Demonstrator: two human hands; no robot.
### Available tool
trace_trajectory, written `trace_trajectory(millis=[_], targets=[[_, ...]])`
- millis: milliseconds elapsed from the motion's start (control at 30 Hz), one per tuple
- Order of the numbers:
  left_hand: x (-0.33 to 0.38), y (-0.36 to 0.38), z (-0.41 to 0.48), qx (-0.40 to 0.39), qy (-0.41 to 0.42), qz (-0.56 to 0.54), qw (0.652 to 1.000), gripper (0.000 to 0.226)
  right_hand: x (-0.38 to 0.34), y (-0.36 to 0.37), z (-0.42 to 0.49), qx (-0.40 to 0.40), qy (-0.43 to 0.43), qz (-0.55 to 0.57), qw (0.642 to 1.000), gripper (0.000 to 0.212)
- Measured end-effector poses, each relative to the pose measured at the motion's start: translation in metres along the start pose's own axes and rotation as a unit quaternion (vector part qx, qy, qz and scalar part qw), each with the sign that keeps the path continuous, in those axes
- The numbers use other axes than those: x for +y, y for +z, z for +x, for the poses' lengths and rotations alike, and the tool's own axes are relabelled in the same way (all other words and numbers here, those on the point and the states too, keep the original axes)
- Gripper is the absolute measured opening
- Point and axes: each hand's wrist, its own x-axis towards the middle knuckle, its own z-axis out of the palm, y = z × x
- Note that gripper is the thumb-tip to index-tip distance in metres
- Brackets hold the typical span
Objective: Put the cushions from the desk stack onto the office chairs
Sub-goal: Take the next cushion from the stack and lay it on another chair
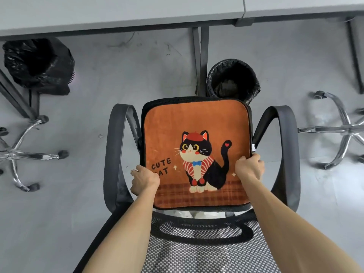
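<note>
An orange cushion (177,123) printed with a black-and-white cat and the words "CUTE CAT" lies flat over the seat of a black office chair (114,146). I look down over the chair's mesh backrest (201,251). My left hand (144,179) grips the cushion's left edge, fingers curled under it. My right hand (249,167) grips the right edge the same way. The chair's two armrests flank the cushion. No stack of cushions shows in this view.
Grey desks (118,14) run along the top, with dark metal legs (201,60). A black-bagged bin (233,80) stands just beyond the chair, another bagged bin (39,66) at far left. Chrome chair bases (21,152) (338,129) sit left and right on the grey floor.
</note>
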Motion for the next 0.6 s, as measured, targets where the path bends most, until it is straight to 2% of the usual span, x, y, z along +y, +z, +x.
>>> trace_trajectory(millis=[67, 167, 267, 367, 467, 600], targets=[[0.003, 0.003, -0.002, 0.032, 0.027, 0.011, 0.999, 0.054, 0.000, 0.004, -0.005, 0.022, -0.024, -0.032, 0.999, 0.055], [0.010, 0.009, -0.004, 0.094, 0.158, 0.074, 0.980, 0.057, 0.001, 0.010, -0.012, 0.045, -0.081, -0.059, 0.994, 0.068], [0.020, 0.017, -0.002, 0.125, 0.327, 0.136, 0.927, 0.066, 0.002, 0.017, -0.015, 0.052, -0.191, -0.101, 0.975, 0.074], [0.032, 0.030, 0.015, 0.125, 0.439, 0.180, 0.871, 0.072, 0.001, 0.028, -0.013, 0.027, -0.284, -0.174, 0.943, 0.078], [0.032, 0.037, 0.035, 0.128, 0.452, 0.212, 0.857, 0.077, 0.006, 0.037, -0.006, -0.039, -0.299, -0.258, 0.918, 0.084], [0.023, 0.044, 0.052, 0.131, 0.455, 0.227, 0.851, 0.080, 0.015, 0.040, 0.004, -0.068, -0.293, -0.280, 0.912, 0.087]])
